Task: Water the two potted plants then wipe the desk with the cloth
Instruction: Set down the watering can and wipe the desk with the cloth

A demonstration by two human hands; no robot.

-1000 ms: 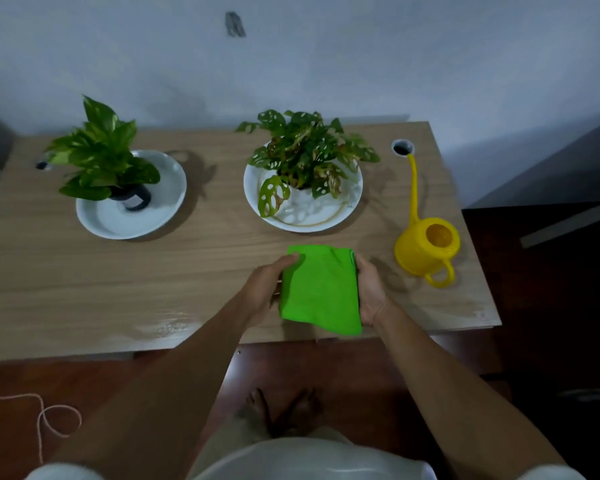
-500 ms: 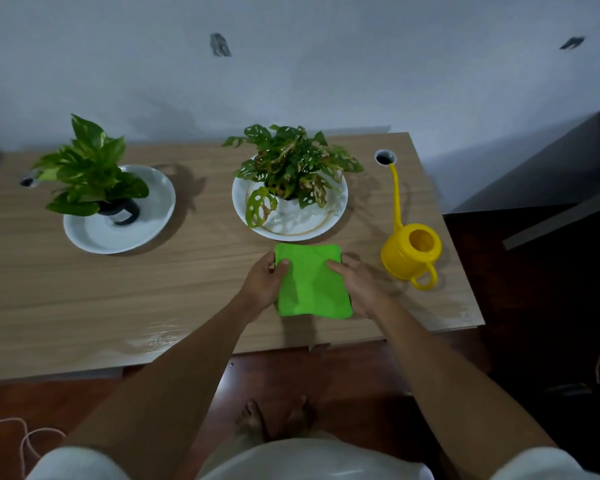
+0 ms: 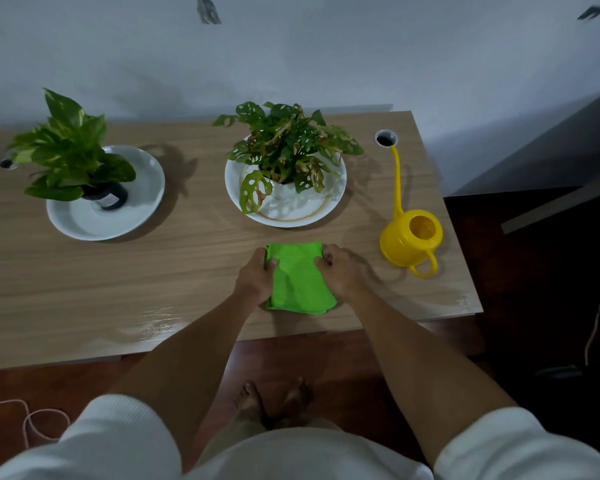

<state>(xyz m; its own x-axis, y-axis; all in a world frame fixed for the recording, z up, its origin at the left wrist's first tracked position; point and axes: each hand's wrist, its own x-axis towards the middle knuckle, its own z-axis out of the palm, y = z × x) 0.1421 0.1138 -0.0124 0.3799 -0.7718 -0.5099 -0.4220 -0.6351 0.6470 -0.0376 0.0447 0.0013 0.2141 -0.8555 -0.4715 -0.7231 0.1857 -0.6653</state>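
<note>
Head view is showing both hands gripping the cloth point(image 3: 300, 277) lying on the counter point(image 3: 118, 278), just in front of the middle plant point(image 3: 286, 147). Left hand point(image 3: 255, 278) fingers are pinching its left edge; right hand point(image 3: 340, 275) fingers are pinching its right edge. Can point(image 3: 409, 240) is standing right of the cloth, another plant point(image 3: 70, 150) far left.
</note>
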